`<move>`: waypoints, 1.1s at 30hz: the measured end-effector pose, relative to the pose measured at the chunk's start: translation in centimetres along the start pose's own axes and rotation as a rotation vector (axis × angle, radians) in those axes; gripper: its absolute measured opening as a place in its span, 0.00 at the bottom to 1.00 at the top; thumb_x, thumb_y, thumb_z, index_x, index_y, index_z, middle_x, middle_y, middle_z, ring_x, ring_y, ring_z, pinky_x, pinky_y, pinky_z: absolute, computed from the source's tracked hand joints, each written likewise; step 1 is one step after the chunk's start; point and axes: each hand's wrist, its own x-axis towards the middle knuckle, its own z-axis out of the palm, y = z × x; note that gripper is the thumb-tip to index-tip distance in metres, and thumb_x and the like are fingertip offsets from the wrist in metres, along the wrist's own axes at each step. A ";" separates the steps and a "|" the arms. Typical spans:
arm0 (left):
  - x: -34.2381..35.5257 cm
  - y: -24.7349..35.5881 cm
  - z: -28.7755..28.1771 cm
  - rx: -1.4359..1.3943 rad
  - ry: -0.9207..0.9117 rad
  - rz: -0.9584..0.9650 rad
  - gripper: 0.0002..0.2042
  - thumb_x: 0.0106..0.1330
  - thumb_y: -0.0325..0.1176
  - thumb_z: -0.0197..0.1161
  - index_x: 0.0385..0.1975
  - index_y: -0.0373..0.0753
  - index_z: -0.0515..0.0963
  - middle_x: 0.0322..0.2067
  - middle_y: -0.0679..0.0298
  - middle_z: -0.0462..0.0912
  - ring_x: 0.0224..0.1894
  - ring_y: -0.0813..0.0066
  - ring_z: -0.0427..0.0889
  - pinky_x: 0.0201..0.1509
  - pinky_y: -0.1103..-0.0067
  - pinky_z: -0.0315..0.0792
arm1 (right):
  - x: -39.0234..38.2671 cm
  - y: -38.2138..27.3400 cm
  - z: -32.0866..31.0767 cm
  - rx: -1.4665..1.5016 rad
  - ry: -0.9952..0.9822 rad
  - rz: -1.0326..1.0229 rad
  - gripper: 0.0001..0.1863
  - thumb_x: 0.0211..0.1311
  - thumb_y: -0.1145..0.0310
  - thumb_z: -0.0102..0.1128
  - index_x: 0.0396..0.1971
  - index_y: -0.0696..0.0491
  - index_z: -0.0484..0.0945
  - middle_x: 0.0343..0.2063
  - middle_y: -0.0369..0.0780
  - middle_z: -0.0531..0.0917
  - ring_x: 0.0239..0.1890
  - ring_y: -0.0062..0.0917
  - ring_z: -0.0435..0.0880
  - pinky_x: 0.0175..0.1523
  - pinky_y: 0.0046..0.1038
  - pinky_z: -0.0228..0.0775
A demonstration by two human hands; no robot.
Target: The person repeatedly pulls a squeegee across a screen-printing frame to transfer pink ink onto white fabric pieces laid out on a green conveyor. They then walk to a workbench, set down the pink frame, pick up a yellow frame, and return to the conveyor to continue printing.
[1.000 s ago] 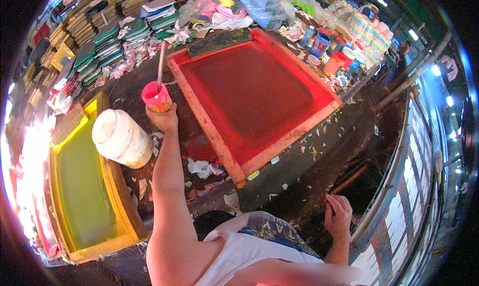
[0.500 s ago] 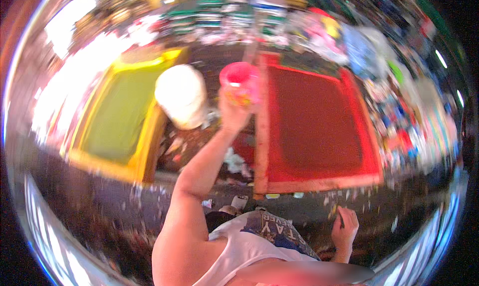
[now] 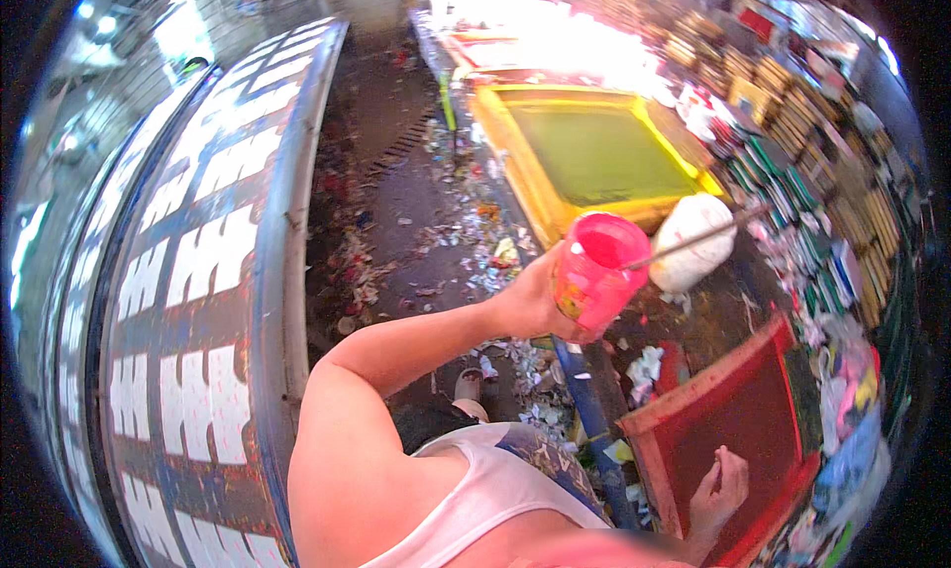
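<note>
My left hand is wrapped round a translucent pink plastic cup, raised in front of me. Bright pink paint or ink shows inside the cup. A thin stick slants up to the right from its rim. Just behind the cup stands a white rounded container. At the lower right my right hand hovers over a red screen-printing frame with dark red mesh. Its fingers are loosely curled, the thumb apart, and nothing shows in them. A yellow screen-printing frame with olive mesh lies beyond the cup.
A long table bearing rows of white cut pieces runs along the left. Scraps litter the dark floor between it and the worktable. Stacked wooden frames and plastic bags line the right side.
My view has swung left, bringing the long table into sight and shifting the frames rightward. The cup stays in my left hand. My right hand now appears over the red frame.
</note>
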 end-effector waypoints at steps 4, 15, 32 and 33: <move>-3.3 3.0 -6.0 0.114 0.236 0.020 0.50 0.48 0.24 0.90 0.74 0.38 0.69 0.60 0.64 0.86 0.59 0.73 0.87 0.66 0.67 0.84 | 9.3 1.4 2.1 0.028 -0.017 -0.243 0.14 0.73 0.79 0.60 0.55 0.61 0.84 0.44 0.50 0.87 0.44 0.50 0.86 0.51 0.52 0.79; -12.5 3.4 -27.3 0.106 0.752 -0.031 0.50 0.40 0.24 0.88 0.71 0.39 0.73 0.58 0.67 0.86 0.62 0.70 0.85 0.73 0.66 0.78 | 35.1 -9.6 15.3 0.018 -0.104 -0.721 0.17 0.69 0.80 0.60 0.56 0.59 0.83 0.44 0.50 0.87 0.43 0.50 0.87 0.48 0.52 0.80; -13.7 5.9 -47.8 -0.132 0.979 0.135 0.62 0.38 0.38 0.93 0.79 0.37 0.63 0.68 0.54 0.80 0.71 0.47 0.81 0.76 0.51 0.78 | 66.8 -28.7 37.8 0.171 -0.045 -1.071 0.19 0.53 0.80 0.66 0.47 0.58 0.87 0.39 0.44 0.87 0.39 0.42 0.87 0.46 0.44 0.80; -12.6 6.1 -49.3 -0.130 0.967 0.151 0.62 0.39 0.38 0.94 0.80 0.37 0.63 0.69 0.53 0.80 0.71 0.44 0.81 0.76 0.50 0.78 | 68.9 -29.1 39.7 0.177 -0.061 -1.079 0.19 0.52 0.81 0.67 0.47 0.58 0.87 0.39 0.44 0.87 0.39 0.42 0.87 0.45 0.44 0.80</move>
